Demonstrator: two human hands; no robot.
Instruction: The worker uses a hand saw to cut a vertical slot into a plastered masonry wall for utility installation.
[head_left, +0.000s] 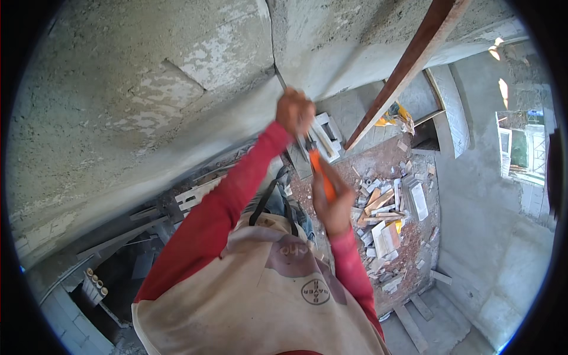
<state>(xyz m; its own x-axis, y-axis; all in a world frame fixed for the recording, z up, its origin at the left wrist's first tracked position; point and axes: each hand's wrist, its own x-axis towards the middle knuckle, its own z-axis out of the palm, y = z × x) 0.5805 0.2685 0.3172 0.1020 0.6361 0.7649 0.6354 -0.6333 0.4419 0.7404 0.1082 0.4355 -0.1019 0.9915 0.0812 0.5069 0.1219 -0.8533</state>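
My left hand (294,111) is raised at the wall, its fingers closed round a thin metal rod (280,78). The rod's upper end meets the grey plastered wall (236,53) by a vertical crack; a little blur covers the fingers. Lower and to the right, my right hand (334,204) is wrapped round an orange-handled tool (319,171). Its dark metal part lies close below my left hand, and its exact kind cannot be made out. Both forearms wear red sleeves.
A wooden prop (408,71) slants down on the right. Below lies a heap of wood and masonry scraps (384,219). A yellow sack (399,116) is near the prop's foot. Pale pipes (94,285) stand at lower left; a window opening (523,145) is at right.
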